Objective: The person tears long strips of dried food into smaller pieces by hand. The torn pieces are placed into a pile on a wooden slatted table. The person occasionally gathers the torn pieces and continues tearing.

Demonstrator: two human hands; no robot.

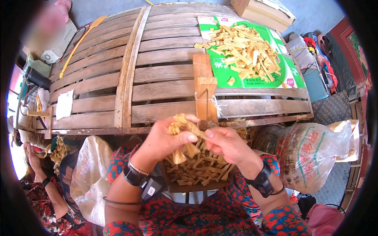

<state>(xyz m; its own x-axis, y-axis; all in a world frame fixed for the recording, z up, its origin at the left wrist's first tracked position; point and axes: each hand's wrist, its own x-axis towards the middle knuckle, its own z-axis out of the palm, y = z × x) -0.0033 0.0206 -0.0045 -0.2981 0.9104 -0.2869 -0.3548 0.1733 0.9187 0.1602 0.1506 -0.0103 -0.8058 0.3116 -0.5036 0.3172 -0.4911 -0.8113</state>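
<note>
A bunch of pale yellow dried plant strips (184, 125) is held between my hands above my lap. My left hand (165, 137) grips the bunch, with cut ends sticking out below the thumb. The right hand (230, 144) pinches a twisted strip end between thumb and fingers. Just beyond my fingers, a wooden board (201, 67) reaches over the table edge, with a thin dark rod (207, 101) and white string (217, 106) on it. A brown rounded piece (208, 125) lies by the board's near end, partly hidden. Below my hands, a container holds many similar strips (200, 171).
Cut strips (248, 53) are heaped on a green printed cardboard sheet (223, 79) on the slatted wooden table (165, 70). A full plastic sack (307, 156) stands right, a translucent bag (90, 177) left. Another person's hand (32, 157) shows at far left.
</note>
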